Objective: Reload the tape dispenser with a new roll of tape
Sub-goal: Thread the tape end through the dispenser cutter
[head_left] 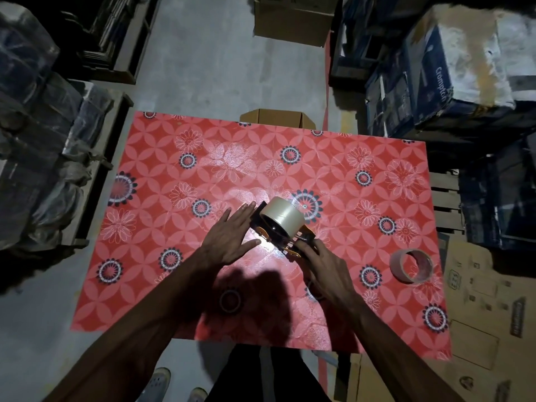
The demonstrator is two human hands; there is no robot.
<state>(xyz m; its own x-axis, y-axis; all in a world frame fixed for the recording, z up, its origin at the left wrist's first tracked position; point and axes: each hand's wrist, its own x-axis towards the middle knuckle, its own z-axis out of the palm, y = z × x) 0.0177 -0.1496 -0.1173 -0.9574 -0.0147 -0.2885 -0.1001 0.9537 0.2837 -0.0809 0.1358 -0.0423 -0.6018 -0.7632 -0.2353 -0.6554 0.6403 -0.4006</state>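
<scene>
Tape dispenser (285, 237) lay on its side on the red floral surface (179, 175), roughly centre, slightly toward the near edge. Its long axis ran diagonally: handle end pointed near-right toward the person, roll end pointed far-left. New roll of tape (280, 216) sat on the dispenser's hub, clear/beige, its core axis tilted up and toward the far-right, so the open core faced near-left. Black frame with orange parts was visible below the roll.

Right hand (320, 265) was clenched around the dispenser's handle, fingers wrapped over it. Left hand (232, 236) was flat and released, fingers extended and together, fingertips just beside the far-left end of the dispenser frame; could not tell whether they touched it. It held nothing.

Spent tape core (412, 266), a brownish ring, lay on the surface well apart to the right, near the right edge. Cardboard boxes (293, 18) stood on the floor around.
</scene>
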